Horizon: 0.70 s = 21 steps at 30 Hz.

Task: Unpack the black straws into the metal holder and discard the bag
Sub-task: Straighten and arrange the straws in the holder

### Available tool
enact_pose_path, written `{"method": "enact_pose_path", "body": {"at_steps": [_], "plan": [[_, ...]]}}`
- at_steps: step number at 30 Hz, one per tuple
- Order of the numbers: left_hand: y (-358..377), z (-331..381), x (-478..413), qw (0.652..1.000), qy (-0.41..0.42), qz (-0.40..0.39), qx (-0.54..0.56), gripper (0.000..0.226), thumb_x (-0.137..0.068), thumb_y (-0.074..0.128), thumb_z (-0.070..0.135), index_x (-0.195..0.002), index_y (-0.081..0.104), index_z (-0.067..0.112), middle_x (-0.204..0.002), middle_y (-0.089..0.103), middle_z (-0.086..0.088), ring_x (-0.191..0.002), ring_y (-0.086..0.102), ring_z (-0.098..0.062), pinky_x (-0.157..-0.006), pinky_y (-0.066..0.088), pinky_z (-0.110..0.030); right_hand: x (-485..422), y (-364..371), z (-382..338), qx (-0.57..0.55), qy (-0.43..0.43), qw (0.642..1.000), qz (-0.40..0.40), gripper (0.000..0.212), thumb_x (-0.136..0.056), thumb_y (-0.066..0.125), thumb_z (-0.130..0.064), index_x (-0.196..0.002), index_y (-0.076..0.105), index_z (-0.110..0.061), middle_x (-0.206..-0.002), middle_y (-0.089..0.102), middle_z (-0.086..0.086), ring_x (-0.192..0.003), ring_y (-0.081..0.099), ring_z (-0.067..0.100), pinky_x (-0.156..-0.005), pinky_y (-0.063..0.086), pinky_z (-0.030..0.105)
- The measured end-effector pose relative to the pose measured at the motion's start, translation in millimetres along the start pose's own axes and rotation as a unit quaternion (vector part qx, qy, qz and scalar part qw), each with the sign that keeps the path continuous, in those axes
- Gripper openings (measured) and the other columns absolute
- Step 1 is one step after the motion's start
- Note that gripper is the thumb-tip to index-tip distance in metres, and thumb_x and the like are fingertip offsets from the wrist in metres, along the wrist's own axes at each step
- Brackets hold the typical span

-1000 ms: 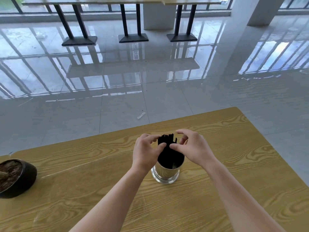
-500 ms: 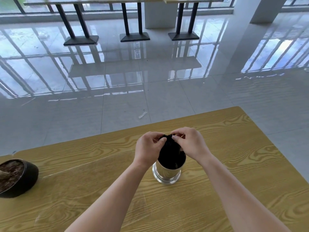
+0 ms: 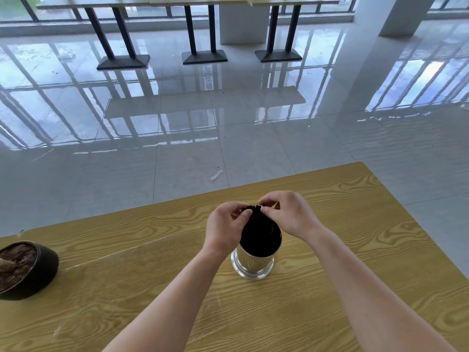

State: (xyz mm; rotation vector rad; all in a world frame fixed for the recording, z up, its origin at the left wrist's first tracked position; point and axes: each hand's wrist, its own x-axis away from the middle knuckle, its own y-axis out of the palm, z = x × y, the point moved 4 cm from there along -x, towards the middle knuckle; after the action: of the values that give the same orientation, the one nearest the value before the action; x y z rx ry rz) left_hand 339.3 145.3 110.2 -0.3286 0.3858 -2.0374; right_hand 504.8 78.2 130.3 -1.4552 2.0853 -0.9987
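Observation:
A shiny metal holder (image 3: 252,264) stands upright on the wooden table (image 3: 355,250). A bundle of black straws (image 3: 260,231) stands inside it, leaning slightly away from me. My left hand (image 3: 224,228) pinches the top of the bundle from the left. My right hand (image 3: 289,215) pinches the same top from the right, fingertips nearly meeting over the straw ends. Whether a clear bag wraps the straws cannot be told.
A dark round pot (image 3: 24,269) with brown filling sits at the table's left edge. A clear plastic sheet (image 3: 152,288) lies flat on the table in front of the holder. Beyond the table lies glossy tiled floor with a small scrap (image 3: 216,175) and black table legs (image 3: 204,34).
Both hands have closed in over the top of the straw bundle, squeezing the spread straw ends together. The holder has stayed in place.

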Motion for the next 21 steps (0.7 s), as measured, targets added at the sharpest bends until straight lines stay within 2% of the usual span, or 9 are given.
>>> {"method": "enact_pose_path", "body": {"at_steps": [5,7,9,12,16,21], "plan": [[-1,1,0,1.000,0.002,0.003,-0.008,0.010,-0.091,0.071,0.027,-0.097,0.078,0.025,-0.087,0.075,0.011,-0.085,0.068,-0.005,-0.082,0.059,-0.036,-4,1,-1,0.024,-0.027,0.998,-0.053,0.031,-0.092,0.069,-0.027,-0.123,0.070,-0.029,-0.096,0.069,-0.015,-0.081,0.060,-0.002,-0.073,0.043,0.014],[-1,1,0,1.000,-0.001,0.000,-0.008,0.009,-0.091,0.071,0.027,-0.097,0.078,0.025,-0.087,0.075,0.011,-0.085,0.068,-0.006,-0.082,0.059,-0.037,-8,0,-3,0.015,-0.021,0.995,-0.092,0.028,-0.094,0.067,-0.027,-0.121,0.071,-0.028,-0.103,0.071,-0.013,-0.090,0.061,-0.001,-0.080,0.043,0.017],[-1,1,0,1.000,-0.002,-0.004,-0.006,0.010,-0.091,0.070,0.027,-0.097,0.078,0.026,-0.087,0.076,0.011,-0.086,0.069,-0.007,-0.082,0.059,-0.038,-11,-1,-5,0.008,-0.023,0.993,-0.115,0.021,-0.093,0.066,-0.027,-0.112,0.075,-0.030,-0.101,0.073,-0.017,-0.093,0.063,-0.003,-0.081,0.045,0.019],[-1,0,-1,1.000,-0.004,-0.007,-0.009,0.011,-0.091,0.071,0.029,-0.097,0.078,0.026,-0.087,0.076,0.011,-0.086,0.069,-0.006,-0.082,0.059,-0.039,-12,-5,-6,0.013,-0.027,0.993,-0.111,0.013,-0.091,0.068,-0.029,-0.100,0.077,-0.033,-0.087,0.073,-0.016,-0.084,0.065,-0.003,-0.075,0.048,0.019],[-1,-2,-2,1.000,-0.011,-0.005,-0.005,0.012,-0.090,0.072,0.030,-0.099,0.078,0.025,-0.087,0.076,0.010,-0.085,0.070,-0.007,-0.082,0.059,-0.040,-11,-11,-7,0.000,-0.033,0.996,-0.082,0.005,-0.088,0.071,-0.031,-0.088,0.075,-0.034,-0.075,0.072,-0.011,-0.070,0.064,-0.002,-0.062,0.045,0.016],[0,-2,-2,1.000,-0.014,-0.007,0.001,0.012,-0.090,0.072,0.030,-0.098,0.078,0.025,-0.086,0.076,0.009,-0.085,0.070,-0.008,-0.083,0.059,-0.040,-9,-16,-12,-0.003,-0.057,0.997,-0.042,0.004,-0.088,0.072,-0.032,-0.089,0.076,-0.032,-0.070,0.070,-0.007,-0.065,0.065,0.008,-0.059,0.052,0.024]]}}
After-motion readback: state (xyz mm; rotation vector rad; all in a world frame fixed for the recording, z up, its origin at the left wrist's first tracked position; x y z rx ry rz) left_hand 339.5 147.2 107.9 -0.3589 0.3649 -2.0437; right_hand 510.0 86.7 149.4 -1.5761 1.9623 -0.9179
